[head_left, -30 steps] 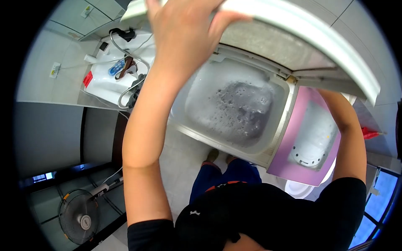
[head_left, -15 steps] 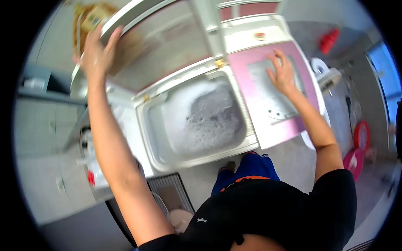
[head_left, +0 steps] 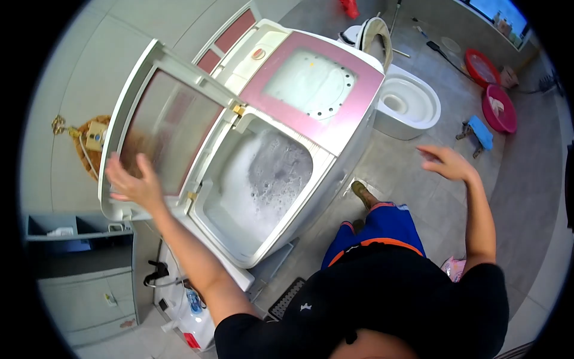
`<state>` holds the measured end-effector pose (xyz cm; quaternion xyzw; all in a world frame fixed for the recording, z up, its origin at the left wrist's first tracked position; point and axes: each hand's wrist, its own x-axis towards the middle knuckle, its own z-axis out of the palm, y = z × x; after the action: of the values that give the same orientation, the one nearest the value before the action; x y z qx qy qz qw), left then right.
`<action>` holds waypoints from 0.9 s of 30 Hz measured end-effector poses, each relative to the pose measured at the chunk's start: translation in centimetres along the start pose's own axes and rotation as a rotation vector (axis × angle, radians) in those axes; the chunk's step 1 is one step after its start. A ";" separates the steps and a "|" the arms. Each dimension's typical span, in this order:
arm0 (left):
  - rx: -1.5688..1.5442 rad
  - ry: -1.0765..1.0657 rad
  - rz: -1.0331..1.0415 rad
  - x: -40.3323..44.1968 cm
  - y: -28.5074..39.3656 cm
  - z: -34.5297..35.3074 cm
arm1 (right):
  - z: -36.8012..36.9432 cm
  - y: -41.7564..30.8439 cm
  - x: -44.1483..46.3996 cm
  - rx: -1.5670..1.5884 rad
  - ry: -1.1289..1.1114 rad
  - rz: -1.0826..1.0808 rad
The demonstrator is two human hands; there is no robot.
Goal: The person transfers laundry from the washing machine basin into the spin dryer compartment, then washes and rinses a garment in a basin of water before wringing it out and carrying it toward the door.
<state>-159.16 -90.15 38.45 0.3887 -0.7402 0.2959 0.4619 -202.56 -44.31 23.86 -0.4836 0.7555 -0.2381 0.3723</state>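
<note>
My left hand [head_left: 136,182] has its fingers spread in front of the lower left part of a raised washing machine lid [head_left: 170,122]; whether it touches the lid is unclear. Under the hinged lid, the open tub [head_left: 230,230] holds grey, foamy water [head_left: 281,173]. A pink panel [head_left: 293,113] with a translucent window covers the machine's other side. Out over the grey floor, my right hand [head_left: 445,163] hangs in the air with its fingers apart, holding nothing. The toilet is the nearest thing to it.
Beyond the machine stands a toilet [head_left: 406,99] with its lid up. A small blue stool [head_left: 479,133], a pink basin [head_left: 499,110] and a red basin [head_left: 481,66] are on the floor. At the lower left are a cabinet [head_left: 89,299] and a white sink [head_left: 200,326].
The view has turned towards the toilet. My left hand went from the lid's edge to open beside the raised lid. My right hand has moved off the pink panel, out over the floor.
</note>
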 end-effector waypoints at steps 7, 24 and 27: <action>-0.081 -0.509 -0.288 -23.7 7.9 -8.3 | 19.8 32.2 -30.3 1.334 0.503 0.672; 0.361 -0.084 -0.078 3.6 -0.1 -1.2 | 7.4 45.3 -21.2 0.625 0.404 0.955; 0.343 -0.363 -0.297 9.3 -3.6 2.5 | 7.2 41.0 -20.7 0.584 0.466 0.967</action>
<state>-159.75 -96.90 46.25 0.6121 -0.6847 0.2715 0.2877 -214.28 -8.30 -3.20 0.1011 0.8545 -0.3391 0.3802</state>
